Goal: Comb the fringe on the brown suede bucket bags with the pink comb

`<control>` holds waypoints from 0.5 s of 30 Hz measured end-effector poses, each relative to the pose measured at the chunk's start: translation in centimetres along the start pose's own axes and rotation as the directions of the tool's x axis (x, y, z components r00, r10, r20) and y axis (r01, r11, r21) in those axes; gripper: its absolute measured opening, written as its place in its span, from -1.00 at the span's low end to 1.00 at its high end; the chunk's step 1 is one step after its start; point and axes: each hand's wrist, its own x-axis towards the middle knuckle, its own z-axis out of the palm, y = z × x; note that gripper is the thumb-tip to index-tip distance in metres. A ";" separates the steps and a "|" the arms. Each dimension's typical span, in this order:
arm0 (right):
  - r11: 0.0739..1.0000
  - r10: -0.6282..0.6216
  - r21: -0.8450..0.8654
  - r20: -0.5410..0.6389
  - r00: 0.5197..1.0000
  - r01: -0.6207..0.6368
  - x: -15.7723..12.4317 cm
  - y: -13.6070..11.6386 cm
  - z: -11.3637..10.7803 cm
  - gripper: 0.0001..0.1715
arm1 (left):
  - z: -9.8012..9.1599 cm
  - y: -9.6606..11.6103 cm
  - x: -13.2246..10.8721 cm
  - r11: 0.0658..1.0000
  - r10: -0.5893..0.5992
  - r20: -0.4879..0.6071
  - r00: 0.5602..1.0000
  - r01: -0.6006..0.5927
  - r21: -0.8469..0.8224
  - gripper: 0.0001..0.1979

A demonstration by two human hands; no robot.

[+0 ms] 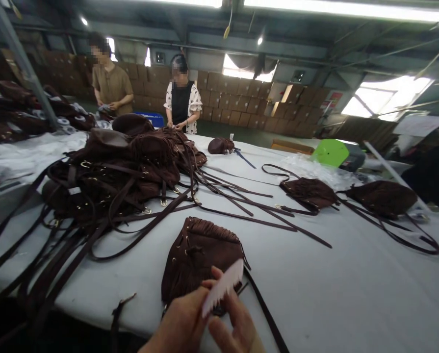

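Note:
A white comb [222, 287] is held slantwise between both my hands at the bottom edge. My left hand [182, 323] is closed on its lower end. My right hand [237, 321] pinches its upper part, with one finger above the comb and the others under the teeth. Just beyond the hands, a brown suede fringed bag [200, 252] lies flat on the white table [351, 284], its dark strap [267, 314] running off the near edge.
A big heap of brown bags and long straps [123, 171] fills the table's left. Two more bags [309, 192] [384, 197] lie to the right, a small one [221, 145] at the back. Two people [111, 83] [182, 100] work at the far end, near a green object [329, 153].

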 end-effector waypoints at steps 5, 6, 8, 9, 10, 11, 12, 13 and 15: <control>0.974 0.100 0.211 -0.101 0.990 -0.077 -0.8 -0.1 1.4 -0.35 | 3.1 -2.3 -0.4 0.991 0.132 0.052 0.990 -0.133 0.018 -0.62; 0.965 0.130 0.247 -0.142 0.981 -0.092 -0.7 -0.1 0.6 -0.38 | 2.3 -3.0 -0.4 0.982 0.183 0.051 0.982 -0.186 0.043 -0.64; 0.953 0.202 0.265 -0.199 0.959 -0.146 -0.5 -0.3 -1.8 -0.44 | -0.1 -4.2 0.0 0.991 0.078 -0.121 0.990 -0.064 0.117 -0.66; 0.956 0.229 0.238 -0.228 0.946 -0.174 -0.5 -0.3 -2.9 -0.47 | -1.4 -4.6 0.4 0.991 -0.028 -0.231 0.973 0.057 0.122 -0.59; 0.964 0.236 0.182 -0.260 0.936 -0.192 -0.4 -0.4 -3.9 -0.50 | -2.6 -4.9 1.0 0.981 -0.134 -0.342 0.930 0.174 0.089 -0.47; 0.977 0.209 0.091 -0.299 0.931 -0.190 -0.3 -0.4 -4.6 -0.53 | -3.6 -5.3 1.7 0.963 -0.224 -0.412 0.883 0.264 0.043 -0.31; 0.985 0.144 -0.044 -0.340 0.929 -0.169 -0.2 -0.4 -4.9 -0.57 | -4.2 -5.6 2.6 0.946 -0.286 -0.452 0.845 0.324 0.007 -0.14; 0.971 0.059 -0.194 -0.365 0.929 -0.138 0.0 -0.3 -5.0 -0.61 | -4.6 -6.0 3.5 0.931 -0.327 -0.459 0.826 0.364 -0.008 -0.01; 0.896 -0.107 -0.440 -0.349 0.931 -0.062 0.5 0.1 -4.2 -0.68 | -4.5 -6.9 5.7 0.915 -0.365 -0.384 0.848 0.403 0.019 0.08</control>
